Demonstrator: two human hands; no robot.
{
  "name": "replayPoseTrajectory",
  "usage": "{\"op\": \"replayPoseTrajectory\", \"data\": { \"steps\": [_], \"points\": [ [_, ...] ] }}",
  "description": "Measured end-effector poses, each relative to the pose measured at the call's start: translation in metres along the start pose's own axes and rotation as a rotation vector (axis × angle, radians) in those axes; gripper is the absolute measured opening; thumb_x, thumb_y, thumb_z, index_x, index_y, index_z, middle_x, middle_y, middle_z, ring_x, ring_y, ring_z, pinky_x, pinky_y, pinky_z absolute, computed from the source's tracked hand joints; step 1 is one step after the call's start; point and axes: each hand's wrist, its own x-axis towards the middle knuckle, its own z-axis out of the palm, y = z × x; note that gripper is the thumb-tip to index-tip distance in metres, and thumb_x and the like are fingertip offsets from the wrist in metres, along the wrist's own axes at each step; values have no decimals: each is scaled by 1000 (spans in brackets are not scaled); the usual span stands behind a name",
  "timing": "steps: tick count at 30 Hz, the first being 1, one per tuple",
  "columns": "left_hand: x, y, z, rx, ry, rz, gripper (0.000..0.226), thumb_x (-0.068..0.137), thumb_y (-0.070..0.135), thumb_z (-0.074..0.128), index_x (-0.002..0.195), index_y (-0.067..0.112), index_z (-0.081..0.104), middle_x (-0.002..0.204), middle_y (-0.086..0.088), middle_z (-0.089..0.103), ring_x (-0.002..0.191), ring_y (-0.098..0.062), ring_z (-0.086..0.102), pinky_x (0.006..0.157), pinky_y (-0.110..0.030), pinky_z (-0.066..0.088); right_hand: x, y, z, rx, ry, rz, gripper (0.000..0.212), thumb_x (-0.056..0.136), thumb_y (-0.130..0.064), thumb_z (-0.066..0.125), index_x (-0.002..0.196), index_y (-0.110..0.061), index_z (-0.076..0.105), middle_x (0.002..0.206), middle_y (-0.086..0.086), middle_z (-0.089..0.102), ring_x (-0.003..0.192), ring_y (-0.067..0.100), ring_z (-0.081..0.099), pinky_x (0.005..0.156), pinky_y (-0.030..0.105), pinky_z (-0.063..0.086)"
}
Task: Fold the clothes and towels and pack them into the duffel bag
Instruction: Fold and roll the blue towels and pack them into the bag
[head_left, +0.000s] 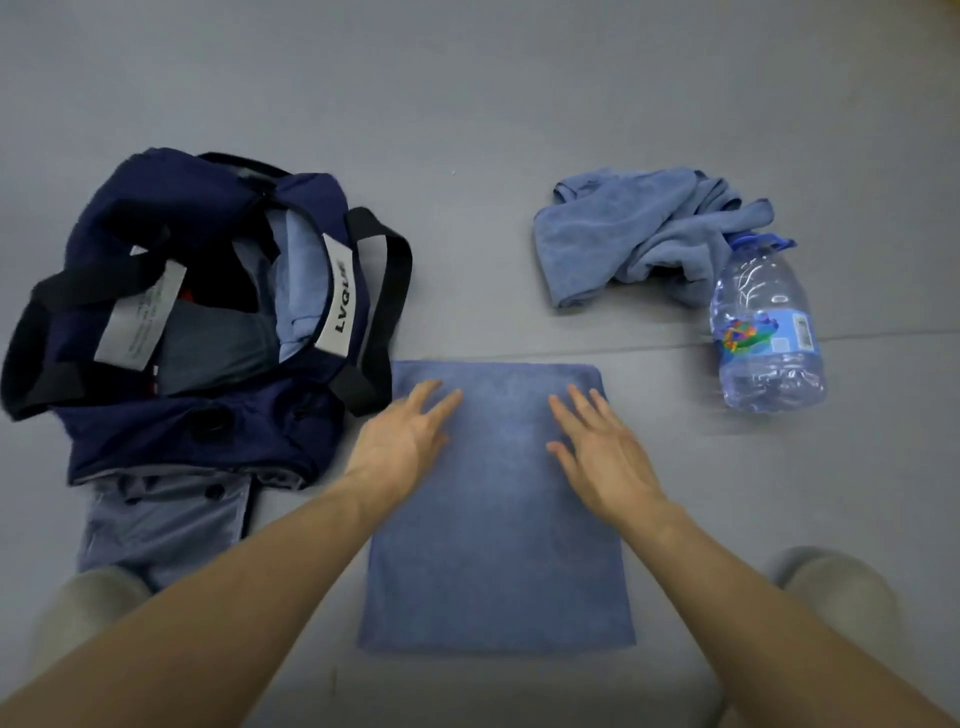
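Note:
A blue towel (498, 545) lies folded flat as a rectangle on the grey floor in front of me. My left hand (402, 439) rests on its upper left part with fingers straight. My right hand (597, 447) lies flat on its upper right part, fingers spread. A navy duffel bag (197, 431) with black handles stands open at the left, with folded blue and grey clothes inside. A second blue towel (639, 234) lies crumpled at the far right.
A large clear plastic water bottle (769, 332) lies right of the folded towel, touching the crumpled one. A grey garment (166, 519) with buttons sticks out from under the bag. My knees show at the bottom left and right.

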Motion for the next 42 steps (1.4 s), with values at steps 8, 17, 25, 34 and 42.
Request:
{"op": "replayPoseTrajectory", "data": {
  "steps": [8, 17, 25, 34, 42],
  "points": [
    [-11, -39, 29, 236, 114, 145, 45, 96, 39, 57, 134, 18, 64, 141, -7, 59, 97, -34, 62, 70, -43, 58, 5, 22, 37, -128, 1, -67, 69, 93, -60, 2, 156, -32, -6, 166, -4, -8, 152, 17, -13, 121, 43, -9],
    [-16, -45, 8, -57, 93, 52, 27, 85, 24, 78, 110, 18, 70, 104, 1, 60, 86, -23, 59, 64, -35, 55, -3, 38, 13, 36, 189, -33, 34, 93, -28, 65, 127, -20, 64, 122, 3, 61, 109, 29, 56, 97, 43, 49],
    [-6, -50, -4, -91, -160, -128, 23, 91, 36, 69, 101, 23, 54, 96, 8, 54, 89, -17, 52, 75, -33, 48, 13, 36, -4, 179, -13, 95, 11, 89, -26, 63, 96, -29, 56, 92, -9, 55, 96, 20, 50, 78, 29, 37],
    [-1, -45, -49, -386, -121, -237, 8, 90, 33, 68, 84, 31, 64, 83, 11, 64, 78, -5, 59, 66, -25, 43, 20, 40, -28, 615, -18, 206, 15, 85, -19, 74, 77, -26, 62, 77, -6, 66, 72, 16, 57, 72, 36, 48],
    [21, -33, -75, -462, 86, -276, 9, 99, 32, 55, 91, 29, 53, 80, 7, 66, 75, -14, 60, 64, -32, 45, 48, 34, -60, 981, 143, 206, 11, 95, -23, 62, 84, -23, 61, 82, 3, 57, 75, 18, 49, 71, 37, 43]
  ]
}}
